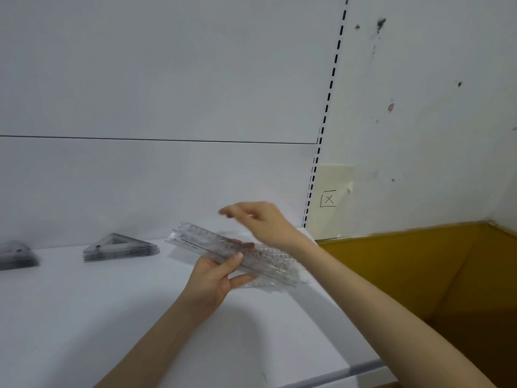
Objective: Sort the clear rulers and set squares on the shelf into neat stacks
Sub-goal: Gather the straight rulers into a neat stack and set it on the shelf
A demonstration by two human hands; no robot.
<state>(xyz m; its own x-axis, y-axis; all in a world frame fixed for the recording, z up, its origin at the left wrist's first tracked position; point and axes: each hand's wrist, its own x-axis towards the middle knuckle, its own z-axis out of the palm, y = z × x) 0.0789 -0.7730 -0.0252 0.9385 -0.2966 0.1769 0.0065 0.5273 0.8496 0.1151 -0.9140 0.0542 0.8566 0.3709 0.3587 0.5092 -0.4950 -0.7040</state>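
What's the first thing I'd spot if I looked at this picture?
Right in the middle are two hands: the left hand grips a bunch of clear rulers, slanted over the white shelf, and the right hand hovers, blurred, just above them. Behind, to the left, a neat stack of set squares sits on the shelf, and a big yellow-brown box fills the right side.

Left of the left hand (212, 275), open shelf (84, 317) reaches a set square stack (120, 249). Right of the right hand (263, 222) stands a yellow box (419, 275).

A bundle of clear rulers (197, 237) slants above the shelf (112, 309), right of two set-square stacks (120, 249).
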